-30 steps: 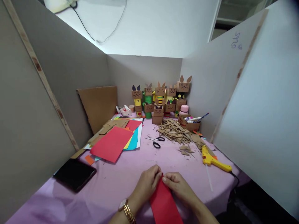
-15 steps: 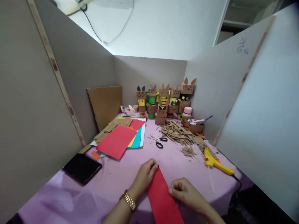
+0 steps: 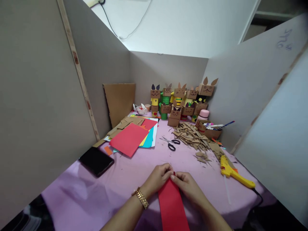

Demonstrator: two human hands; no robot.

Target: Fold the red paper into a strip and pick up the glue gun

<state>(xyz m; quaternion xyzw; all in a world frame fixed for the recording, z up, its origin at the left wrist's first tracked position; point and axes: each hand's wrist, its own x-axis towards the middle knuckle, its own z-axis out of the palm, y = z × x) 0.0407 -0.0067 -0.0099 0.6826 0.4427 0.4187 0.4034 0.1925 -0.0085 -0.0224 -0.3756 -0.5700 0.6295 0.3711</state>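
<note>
A long strip of red paper runs from the bottom edge of the view up to my two hands. My left hand, with a gold watch on its wrist, pinches the strip's far end at the left corner. Close beside it, my right hand grips the same far end at the right corner, thumb on top. The fingertips of both hands nearly meet, and the very edge of the paper between them is partly hidden. Beyond the hands lie scissors with black handles, their blades apart.
Coloured paper sheets and a black tablet-like device lie at left. Cardboard scraps are heaped right of centre. A yellow glue gun rests at right. Cardboard animal figures stand at the back, between grey partitions.
My right hand has moved up along the strip's right edge to its far end, beside my left hand. The camera view has turned slightly left.
</note>
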